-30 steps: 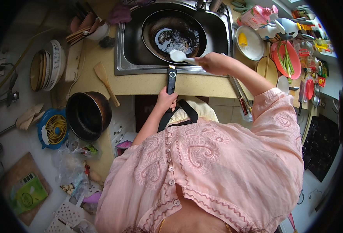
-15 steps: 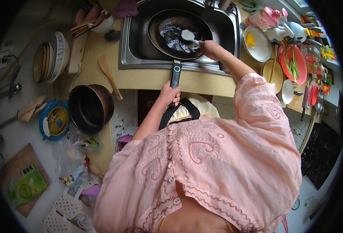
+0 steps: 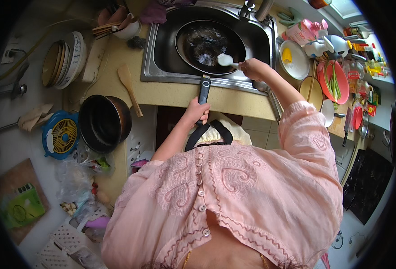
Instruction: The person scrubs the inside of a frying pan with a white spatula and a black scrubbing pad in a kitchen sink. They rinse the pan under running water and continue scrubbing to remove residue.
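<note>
A dark frying pan [image 3: 232, 42] rests in the steel sink [image 3: 146, 74], its handle reaching over the front edge towards me. Wet, shiny reflections show on the pan's inside. My left hand [image 3: 197, 110] is wrapped round the black handle [image 3: 204, 89]. In my right hand [image 3: 255, 70] is a white dish brush [image 3: 225, 60] with a rounded head, held by its handle over the right side of the pan near the rim. Its underside is hidden, so I cannot tell whether it touches the pan.
The tap [image 3: 246, 10] stands behind the sink. To the left are a wooden spatula [image 3: 128, 87], a deep dark pot [image 3: 100, 123] and a blue basket [image 3: 50, 142]. On the right lie a white plate [image 3: 298, 65], a red basin [image 3: 330, 85] with green stalks and a knife [image 3: 347, 125].
My right hand and the brush have shifted right and nearer to me, from the pan's middle to its right side. My left hand keeps its grip on the handle. The view has shifted slightly.
</note>
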`<action>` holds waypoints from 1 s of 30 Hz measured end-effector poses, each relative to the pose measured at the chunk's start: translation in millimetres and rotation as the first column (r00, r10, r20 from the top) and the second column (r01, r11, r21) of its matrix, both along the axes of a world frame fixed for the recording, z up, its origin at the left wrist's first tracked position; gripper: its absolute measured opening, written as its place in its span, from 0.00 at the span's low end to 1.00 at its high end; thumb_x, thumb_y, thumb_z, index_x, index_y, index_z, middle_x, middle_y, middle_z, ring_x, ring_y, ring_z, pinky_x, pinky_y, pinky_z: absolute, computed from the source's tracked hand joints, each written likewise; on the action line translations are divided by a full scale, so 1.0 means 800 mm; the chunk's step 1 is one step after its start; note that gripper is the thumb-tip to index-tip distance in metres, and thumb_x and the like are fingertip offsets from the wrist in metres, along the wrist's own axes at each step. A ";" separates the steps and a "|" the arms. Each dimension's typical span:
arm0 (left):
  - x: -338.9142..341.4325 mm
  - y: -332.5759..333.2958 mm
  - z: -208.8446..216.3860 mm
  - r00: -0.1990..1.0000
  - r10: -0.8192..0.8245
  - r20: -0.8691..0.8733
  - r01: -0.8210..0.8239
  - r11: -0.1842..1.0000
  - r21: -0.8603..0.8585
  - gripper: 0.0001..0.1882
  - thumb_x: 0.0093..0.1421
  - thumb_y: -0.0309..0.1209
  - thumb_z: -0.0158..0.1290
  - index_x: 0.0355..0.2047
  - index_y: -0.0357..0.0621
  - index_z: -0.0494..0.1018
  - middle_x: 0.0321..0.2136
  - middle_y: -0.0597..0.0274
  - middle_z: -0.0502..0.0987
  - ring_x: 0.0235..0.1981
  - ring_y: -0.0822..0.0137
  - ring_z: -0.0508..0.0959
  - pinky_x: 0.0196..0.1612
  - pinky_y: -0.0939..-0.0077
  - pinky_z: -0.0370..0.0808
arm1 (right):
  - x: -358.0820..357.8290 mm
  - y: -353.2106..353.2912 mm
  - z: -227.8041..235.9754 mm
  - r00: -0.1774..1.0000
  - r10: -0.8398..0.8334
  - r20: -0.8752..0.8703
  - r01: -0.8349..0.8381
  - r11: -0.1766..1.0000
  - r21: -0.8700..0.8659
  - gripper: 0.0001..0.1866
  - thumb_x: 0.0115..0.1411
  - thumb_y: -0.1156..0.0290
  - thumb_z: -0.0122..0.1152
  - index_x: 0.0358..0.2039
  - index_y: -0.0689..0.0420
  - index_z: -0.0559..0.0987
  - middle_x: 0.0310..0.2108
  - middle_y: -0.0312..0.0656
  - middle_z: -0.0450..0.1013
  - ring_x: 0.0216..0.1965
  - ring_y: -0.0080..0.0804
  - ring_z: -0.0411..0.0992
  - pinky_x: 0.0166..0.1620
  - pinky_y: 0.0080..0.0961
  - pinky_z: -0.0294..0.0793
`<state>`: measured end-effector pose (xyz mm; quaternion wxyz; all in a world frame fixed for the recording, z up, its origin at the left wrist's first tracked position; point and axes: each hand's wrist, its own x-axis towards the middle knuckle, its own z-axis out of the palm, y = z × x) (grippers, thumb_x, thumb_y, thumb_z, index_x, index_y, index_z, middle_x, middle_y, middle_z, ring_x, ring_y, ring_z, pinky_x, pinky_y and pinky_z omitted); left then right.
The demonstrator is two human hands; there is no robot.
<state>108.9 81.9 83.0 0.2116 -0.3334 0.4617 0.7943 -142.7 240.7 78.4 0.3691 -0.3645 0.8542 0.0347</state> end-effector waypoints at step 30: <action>0.005 -0.007 -0.003 0.997 0.071 -0.002 -0.071 0.993 0.090 0.07 0.52 0.23 0.47 0.27 0.45 0.58 0.12 0.68 0.62 0.06 0.79 0.59 0.08 0.81 0.57 | -0.007 -0.073 0.012 0.959 -0.265 0.099 0.259 0.963 0.073 0.15 0.52 0.71 0.52 0.41 0.52 0.76 0.26 0.44 0.72 0.22 0.35 0.71 0.22 0.30 0.72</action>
